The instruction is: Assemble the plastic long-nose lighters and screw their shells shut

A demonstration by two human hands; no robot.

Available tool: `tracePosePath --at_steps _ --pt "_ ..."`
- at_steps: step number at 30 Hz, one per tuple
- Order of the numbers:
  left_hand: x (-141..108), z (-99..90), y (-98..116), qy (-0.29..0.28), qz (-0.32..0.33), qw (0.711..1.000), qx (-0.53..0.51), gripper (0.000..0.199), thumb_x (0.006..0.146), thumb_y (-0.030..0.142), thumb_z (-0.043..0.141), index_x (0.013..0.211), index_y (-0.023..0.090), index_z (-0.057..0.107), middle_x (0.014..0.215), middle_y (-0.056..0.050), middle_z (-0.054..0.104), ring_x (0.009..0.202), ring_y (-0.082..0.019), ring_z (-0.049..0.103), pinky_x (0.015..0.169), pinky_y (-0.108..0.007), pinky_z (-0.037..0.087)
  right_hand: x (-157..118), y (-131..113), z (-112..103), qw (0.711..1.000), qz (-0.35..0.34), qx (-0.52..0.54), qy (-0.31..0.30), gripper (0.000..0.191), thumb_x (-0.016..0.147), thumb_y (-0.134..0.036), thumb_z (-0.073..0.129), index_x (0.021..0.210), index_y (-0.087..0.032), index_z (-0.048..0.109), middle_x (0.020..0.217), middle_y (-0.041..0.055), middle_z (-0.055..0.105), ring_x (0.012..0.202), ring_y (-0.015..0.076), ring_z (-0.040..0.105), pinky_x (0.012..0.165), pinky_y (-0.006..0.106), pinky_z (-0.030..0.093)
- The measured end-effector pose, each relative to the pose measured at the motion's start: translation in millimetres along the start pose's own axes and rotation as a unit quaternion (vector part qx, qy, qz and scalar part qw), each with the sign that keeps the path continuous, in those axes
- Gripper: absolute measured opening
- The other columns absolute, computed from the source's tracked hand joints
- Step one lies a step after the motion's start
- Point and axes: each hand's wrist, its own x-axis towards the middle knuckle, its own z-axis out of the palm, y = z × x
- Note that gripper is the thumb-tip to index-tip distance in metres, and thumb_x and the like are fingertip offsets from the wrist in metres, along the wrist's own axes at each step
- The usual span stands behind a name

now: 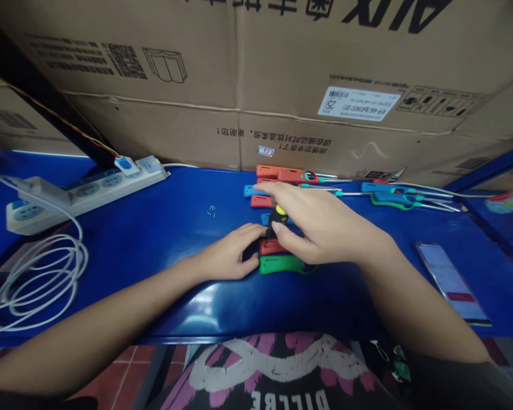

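My right hand (301, 225) is wrapped round a screwdriver (279, 215) with a black and yellow handle, which stands upright over a red long-necked lighter (271, 246). The tool's tip is too hidden to make out. At the lighter's butt end, my left hand (233, 253) is curled, its index finger beside the screwdriver and its thumb near a green lighter (282, 264). Partly under my right hand lies a blue lighter (265, 218). Beyond it are several more, among them an orange lighter (267, 170) and a red lighter (260, 201).
Several small screws (211, 212) lie left of the lighters on the blue table (188, 228). More lighters (393, 199) sit at the back right, a phone (451, 282) nearer me. A power strip (88, 191) and coiled white cable (38, 285) occupy the left; cardboard (188, 125) stands behind.
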Motion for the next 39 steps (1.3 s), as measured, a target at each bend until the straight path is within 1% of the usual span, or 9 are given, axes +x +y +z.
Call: tracePosePath --at_steps 5,8,11,15,19,22,32,35,39 --pt "1 -1.1 -1 -0.011 0.018 1.0 -0.001 0.033 0.084 0.014 0.057 0.117 0.017 0.057 0.113 -0.011 0.065 0.107 -0.026 0.061 0.097 -0.044 0.054 0 1 1 1.0 0.013 0.002 -0.013 0.037 0.095 -0.038 0.054 0.12 -0.013 0.066 0.095 0.0082 0.077 0.081 0.023 0.071 0.067 0.033 0.044" --pt "1 -2.0 -3 -0.027 0.021 0.999 -0.003 0.036 0.085 0.015 0.059 0.121 0.017 0.056 0.116 -0.011 0.065 0.109 -0.026 0.06 0.1 -0.045 0.053 -1 0 0 1.0 0.0 0.015 0.002 0.044 0.091 -0.032 0.057 0.129 -0.012 0.063 0.104 0.009 0.077 0.089 0.0235 0.071 0.069 0.033 0.045" --pt "1 -1.4 -6 -0.023 0.026 0.999 -0.005 0.034 0.09 0.02 0.06 0.124 0.017 0.055 0.118 -0.012 0.065 0.11 -0.026 0.061 0.099 -0.045 0.053 -1 -1 -1 1.0 0.009 -0.008 -0.002 0.037 0.097 -0.038 0.05 0.115 -0.012 0.069 0.095 0.009 0.077 0.086 0.0253 0.071 0.069 0.035 0.046" --pt "2 0.5 -8 -0.012 0.021 1.0 -0.005 0.027 0.096 0.027 0.061 0.12 0.016 0.057 0.119 -0.013 0.066 0.112 -0.025 0.062 0.099 -0.044 0.053 0 -3 -1 1.0 0.003 -0.008 0.01 0.05 0.094 -0.03 0.049 0.137 -0.006 0.055 0.124 0.0178 0.07 0.11 0.0304 0.066 0.08 0.038 0.05" --pt "2 0.8 -8 -0.009 0.013 1.0 -0.003 0.03 0.096 0.027 0.061 0.123 0.016 0.057 0.119 -0.012 0.067 0.111 -0.025 0.064 0.097 -0.043 0.054 0 -3 0 1.0 0.022 -0.003 -0.003 0.037 0.097 -0.032 0.043 0.119 -0.011 0.065 0.106 0.0131 0.075 0.095 0.0277 0.07 0.078 0.039 0.052" --pt "2 0.4 -7 -0.009 0.002 1.0 0.002 0.023 0.095 0.027 0.063 0.114 0.016 0.061 0.108 -0.01 0.069 0.1 -0.024 0.065 0.089 -0.039 0.056 0 -2 1 1.0 0.0 -0.004 0.012 0.054 0.093 -0.031 0.048 0.141 -0.006 0.05 0.131 0.0203 0.066 0.114 0.0316 0.065 0.087 0.044 0.053" --pt "1 -3.7 -10 -0.012 0.029 1.0 0.001 0.017 0.096 0.031 0.064 0.107 0.018 0.064 0.104 -0.008 0.069 0.099 -0.022 0.065 0.088 -0.035 0.054 -1 -2 0 1.0 0.004 0.01 0.006 0.041 0.096 -0.035 0.048 0.125 -0.01 0.062 0.112 0.0145 0.074 0.098 0.0282 0.069 0.08 0.04 0.051" --pt "1 -3.5 -11 -0.01 0.024 1.0 0.007 0.017 0.097 0.031 0.063 0.109 0.018 0.063 0.103 -0.007 0.069 0.099 -0.021 0.065 0.088 -0.035 0.053 -2 -3 0 1.0 -0.01 0.013 0.014 0.047 0.092 -0.029 0.049 0.134 -0.009 0.056 0.122 0.015 0.071 0.106 0.0282 0.067 0.08 0.038 0.05" --pt "1 -2.6 -10 -0.012 0.024 1.0 0.014 0.017 0.098 0.03 0.062 0.108 0.017 0.063 0.104 -0.008 0.069 0.097 -0.022 0.065 0.088 -0.036 0.053 -1 -3 1 1.0 0.011 0.006 0.001 0.035 0.097 -0.035 0.046 0.117 -0.012 0.064 0.097 0.0104 0.075 0.087 0.0249 0.068 0.072 0.036 0.048"
